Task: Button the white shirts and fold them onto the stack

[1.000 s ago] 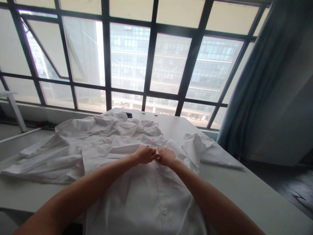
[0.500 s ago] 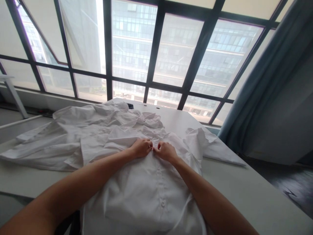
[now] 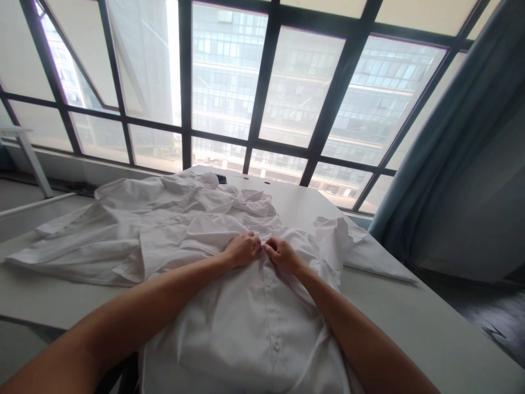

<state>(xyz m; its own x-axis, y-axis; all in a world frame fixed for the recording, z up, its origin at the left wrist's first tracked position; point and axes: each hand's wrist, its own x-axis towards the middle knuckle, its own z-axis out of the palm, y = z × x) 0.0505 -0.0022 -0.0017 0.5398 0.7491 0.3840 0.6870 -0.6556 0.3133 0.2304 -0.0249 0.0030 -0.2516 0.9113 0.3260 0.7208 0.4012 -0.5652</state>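
Across the middle of the white worktop (image 3: 394,323), a white button-up shirt (image 3: 229,323) lies with its front up, its lower part reaching the bottom of the view. Its placket (image 3: 270,312) runs away from the person, with a button (image 3: 276,345) plain to see low on it and smaller ones farther up. At the far end of that strip, the left hand (image 3: 244,250) has its fingers curled in, pinching the placket's edge. Just beside it, the right hand (image 3: 282,255) pinches the same strip between thumb and fingers; what exactly lies between the fingertips is too small to tell. To the left and beyond spread more rumpled white garments (image 3: 110,235), and right of the shirt lies a flat white cloth (image 3: 379,265). Toward the far edge are a small dark object (image 3: 221,179) and two dark holes (image 3: 267,183). Behind stands a dark-framed window (image 3: 229,71) facing a building, with a blue-grey curtain (image 3: 435,148) on the right.
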